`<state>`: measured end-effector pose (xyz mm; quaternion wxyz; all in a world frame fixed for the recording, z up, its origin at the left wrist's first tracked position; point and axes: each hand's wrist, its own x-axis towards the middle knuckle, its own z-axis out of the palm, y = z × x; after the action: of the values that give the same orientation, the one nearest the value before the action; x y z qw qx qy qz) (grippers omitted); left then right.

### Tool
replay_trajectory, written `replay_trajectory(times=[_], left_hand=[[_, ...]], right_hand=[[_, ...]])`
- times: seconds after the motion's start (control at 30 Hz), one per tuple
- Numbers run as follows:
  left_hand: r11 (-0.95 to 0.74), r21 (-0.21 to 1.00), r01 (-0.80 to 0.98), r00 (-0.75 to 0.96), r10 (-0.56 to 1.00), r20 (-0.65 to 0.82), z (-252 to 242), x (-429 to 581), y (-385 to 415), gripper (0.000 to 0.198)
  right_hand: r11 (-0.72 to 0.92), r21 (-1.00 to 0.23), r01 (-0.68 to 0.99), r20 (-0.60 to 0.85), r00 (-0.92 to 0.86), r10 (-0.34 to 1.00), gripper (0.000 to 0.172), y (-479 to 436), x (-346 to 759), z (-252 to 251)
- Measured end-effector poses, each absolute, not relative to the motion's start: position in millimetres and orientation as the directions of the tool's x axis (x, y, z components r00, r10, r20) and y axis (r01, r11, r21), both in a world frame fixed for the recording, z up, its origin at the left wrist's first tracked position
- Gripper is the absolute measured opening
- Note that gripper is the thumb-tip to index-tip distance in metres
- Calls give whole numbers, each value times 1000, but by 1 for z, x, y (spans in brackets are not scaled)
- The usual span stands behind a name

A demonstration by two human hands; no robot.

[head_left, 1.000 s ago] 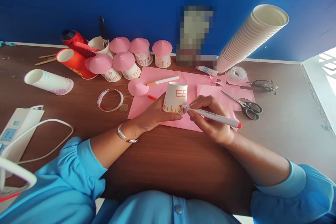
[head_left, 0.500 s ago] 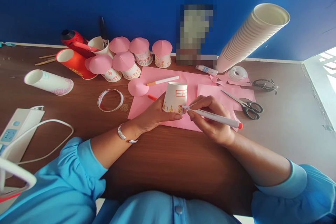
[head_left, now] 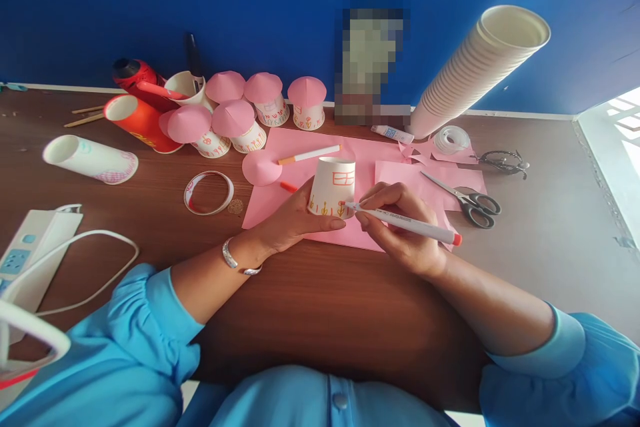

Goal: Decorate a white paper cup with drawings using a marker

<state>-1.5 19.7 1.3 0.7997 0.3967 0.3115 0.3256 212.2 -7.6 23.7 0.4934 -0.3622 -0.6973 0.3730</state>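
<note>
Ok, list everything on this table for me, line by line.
held cup: one, white with orange drawings, upside down on pink paper
pink paper: several sheets, pink, table centre
roofed cups: five, white with pink cones, by the wall
loose cone: one, pink, left of held cup
cup stack: one, white, leaning at right
scissors: one, grey handles, right of held cup
tape ring: one, white, left
power strip: one, white, far left
left hand: grips held cup
right hand: holds marker, white, orange cap

Matt paper cup (head_left: 334,185) (wooden table (head_left: 310,307))
</note>
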Motion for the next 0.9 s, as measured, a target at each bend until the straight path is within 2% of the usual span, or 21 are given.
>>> replay_trajectory(times=[0.23,0.9], left_hand=[[446,855,-265,594,774,-219,4,-2,19,48],[462,840,-285,592,774,-225,3,-3,20,48]], right_hand=[[435,-889,146,393,-247,886,12,-8,212,25],[418,-906,64,402,-178,898,12,-5,214,23]])
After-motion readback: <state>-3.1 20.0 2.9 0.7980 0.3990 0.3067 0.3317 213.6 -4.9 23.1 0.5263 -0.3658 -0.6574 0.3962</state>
